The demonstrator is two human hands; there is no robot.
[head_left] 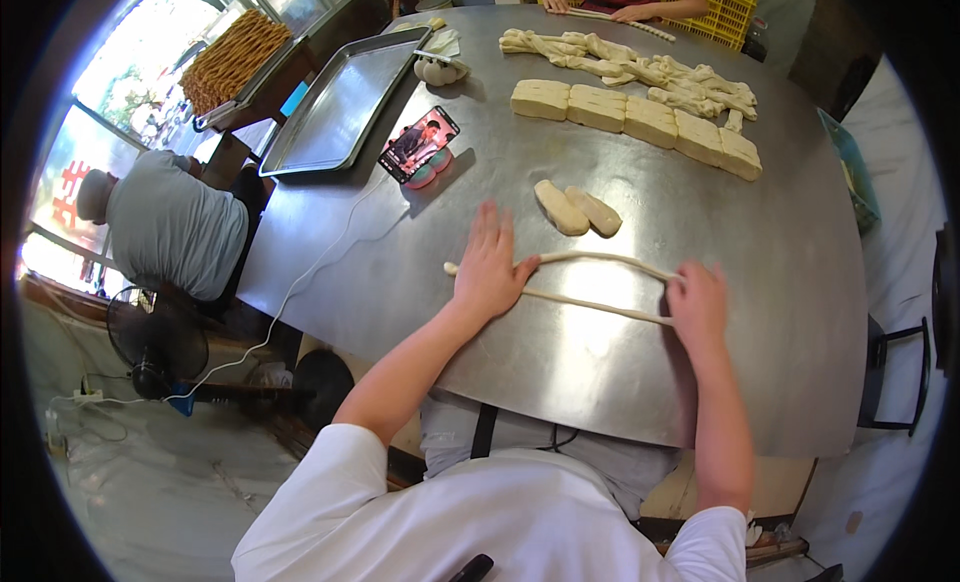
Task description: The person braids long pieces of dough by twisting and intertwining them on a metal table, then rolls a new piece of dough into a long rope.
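A long thin strand of dough point(592, 256) lies in a narrow loop on the steel table point(787, 282). My left hand point(487, 270) presses flat on its left part, fingers extended, and a short end pokes out beyond the hand. At the loop's right bend, my right hand point(696, 300) is curled over the dough, its fingertips slightly blurred. Two short dough pieces point(561, 208) lie side by side just beyond my hands. Farther back stands a row of thick dough blocks point(596, 107), with a heap of twisted dough strips point(630, 62) behind it.
A propped phone point(420, 143) with a white cable point(289, 293) and a metal tray point(345, 101) stand at the left. Across the table, a co-worker's hands point(634, 13) touch a dough strand. Another person point(176, 222) sits at the left near a fan point(156, 342). Fried twists point(232, 60) are piled behind.
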